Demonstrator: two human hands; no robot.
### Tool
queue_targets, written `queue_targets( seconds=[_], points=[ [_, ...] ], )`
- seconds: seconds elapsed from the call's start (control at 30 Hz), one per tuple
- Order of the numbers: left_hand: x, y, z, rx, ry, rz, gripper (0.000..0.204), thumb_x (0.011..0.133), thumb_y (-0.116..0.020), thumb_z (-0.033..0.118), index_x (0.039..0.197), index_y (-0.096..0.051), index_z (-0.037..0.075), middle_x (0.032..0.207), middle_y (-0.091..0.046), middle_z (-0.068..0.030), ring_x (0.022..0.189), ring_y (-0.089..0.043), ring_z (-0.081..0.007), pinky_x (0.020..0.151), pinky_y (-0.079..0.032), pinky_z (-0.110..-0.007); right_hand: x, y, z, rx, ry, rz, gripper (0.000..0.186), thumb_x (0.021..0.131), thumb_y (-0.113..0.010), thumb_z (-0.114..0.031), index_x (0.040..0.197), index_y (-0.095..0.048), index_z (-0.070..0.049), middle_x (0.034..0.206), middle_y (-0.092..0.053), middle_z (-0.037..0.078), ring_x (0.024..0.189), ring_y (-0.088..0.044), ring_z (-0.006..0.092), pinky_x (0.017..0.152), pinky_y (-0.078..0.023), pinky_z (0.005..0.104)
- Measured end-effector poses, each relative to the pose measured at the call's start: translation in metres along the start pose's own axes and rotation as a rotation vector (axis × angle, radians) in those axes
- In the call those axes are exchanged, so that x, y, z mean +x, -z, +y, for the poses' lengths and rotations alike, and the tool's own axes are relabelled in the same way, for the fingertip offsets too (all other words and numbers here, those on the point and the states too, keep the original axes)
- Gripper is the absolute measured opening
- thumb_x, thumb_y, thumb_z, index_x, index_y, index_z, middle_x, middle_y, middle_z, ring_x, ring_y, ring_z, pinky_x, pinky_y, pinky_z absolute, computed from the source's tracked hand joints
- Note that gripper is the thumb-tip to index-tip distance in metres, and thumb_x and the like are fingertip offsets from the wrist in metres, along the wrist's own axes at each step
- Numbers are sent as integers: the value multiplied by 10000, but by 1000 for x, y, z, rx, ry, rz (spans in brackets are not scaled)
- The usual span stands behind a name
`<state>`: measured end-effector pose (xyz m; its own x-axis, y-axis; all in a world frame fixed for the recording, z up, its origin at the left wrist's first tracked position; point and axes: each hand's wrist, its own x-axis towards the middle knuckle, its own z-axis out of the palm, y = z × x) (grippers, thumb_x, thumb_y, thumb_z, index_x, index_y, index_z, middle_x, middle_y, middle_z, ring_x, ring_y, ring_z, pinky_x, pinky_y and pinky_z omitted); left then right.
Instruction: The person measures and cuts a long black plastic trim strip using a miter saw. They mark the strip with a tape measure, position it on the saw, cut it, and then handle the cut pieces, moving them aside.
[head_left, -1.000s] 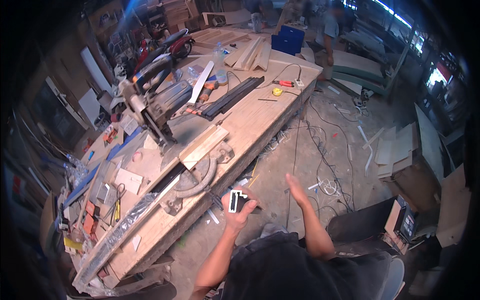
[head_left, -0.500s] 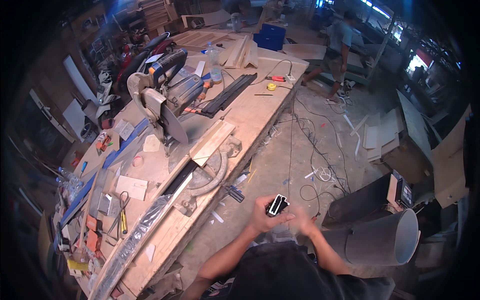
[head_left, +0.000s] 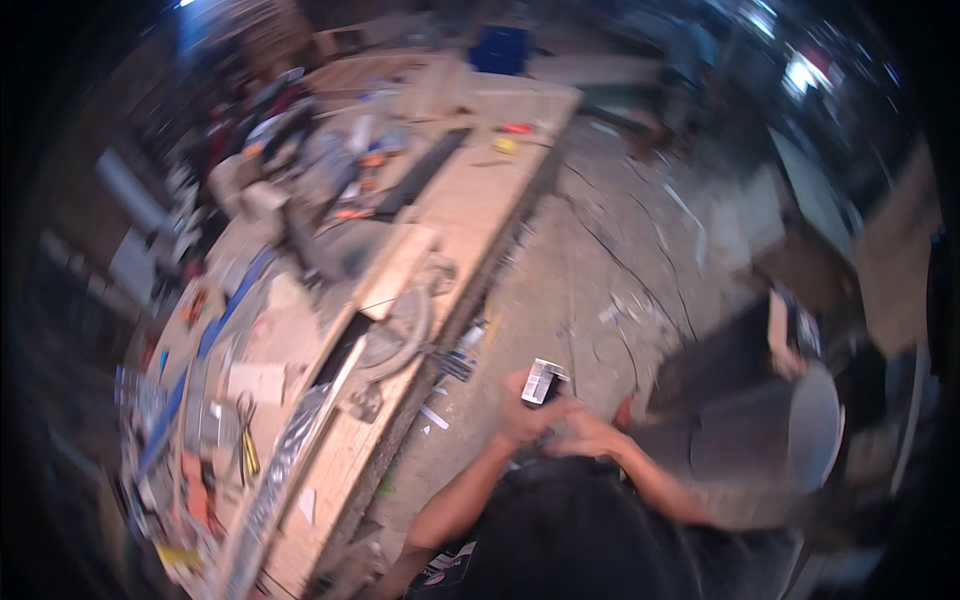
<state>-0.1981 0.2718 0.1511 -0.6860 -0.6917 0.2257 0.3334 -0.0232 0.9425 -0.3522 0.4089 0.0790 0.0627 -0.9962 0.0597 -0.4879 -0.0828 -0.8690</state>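
Right hand (head_left: 590,432): swung in beside our left hand (head_left: 522,416); contact's too blurry.
Pale-ended piece (head_left: 543,382): clamped left-handed past tabletop's (head_left: 482,202) right edge; sloppy grip could drop it.

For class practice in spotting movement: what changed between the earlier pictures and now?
The right hand, first held apart, has come in beside the left hand, which moved rightward, away from the table. The left hand still holds the short bar; blur hides whether the right grips it too. The saw stays on the table.
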Motion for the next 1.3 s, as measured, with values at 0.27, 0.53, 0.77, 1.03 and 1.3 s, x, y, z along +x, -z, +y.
queue_targets(
  seconds=[0.27, 0.53, 0.77, 1.03, 1.3],
  points=[
    [6, -9, -23, -240, -43, -78, 360, 802, -944, 175, 915, -664, -21, 797, -691, -114, 719, -689, -204, 683, -564, -316, -12, -3, 11, 212, -120, 187, 1014, 899, -811, -288, 1704, -269, 4, 1729, -354, 255, 1615, -337, 358, 1316, -275, 460],
    [17, -22, -31, -50, 22, -146, 261, 724, -918, 103, 861, -722, 1, 741, -709, -69, 655, -676, -169, 626, -538, -309, -27, -6, 13, 116, -111, 188, 1045, 838, -835, -224, 1690, -276, 10, 1691, -399, 268, 1588, -376, 379, 1306, -294, 473],
    [23, -33, -18, -18, 8, -161, 327, 787, -986, 196, 848, -706, 40, 738, -655, 39, 690, -598, -42, 606, -468, -247, -30, 7, 33, 216, -67, 53, 1073, 803, -824, -204, 1681, -271, 67, 1738, -327, 257, 1640, -289, 341, 1331, -218, 441],
    [19, -24, -11, 7, 44, -154, 311, 807, -959, 215, 798, -700, 44, 728, -644, 24, 680, -585, -67, 598, -438, -267, -14, 17, 42, 291, -147, 111, 995, 817, -834, -203, 1653, -355, 48, 1692, -421, 243, 1596, -378, 337, 1302, -286, 445],
    [17, -11, -8, 35, 41, -103, 348, 806, -964, 237, 775, -668, 56, 708, -598, 43, 652, -535, -58, 579, -396, -271, -1, 11, 34, 162, -119, 73, 1053, 784, -871, -165, 1672, -333, 14, 1660, -449, 234, 1555, -428, 374, 1254, -376, 479]
  ],
)
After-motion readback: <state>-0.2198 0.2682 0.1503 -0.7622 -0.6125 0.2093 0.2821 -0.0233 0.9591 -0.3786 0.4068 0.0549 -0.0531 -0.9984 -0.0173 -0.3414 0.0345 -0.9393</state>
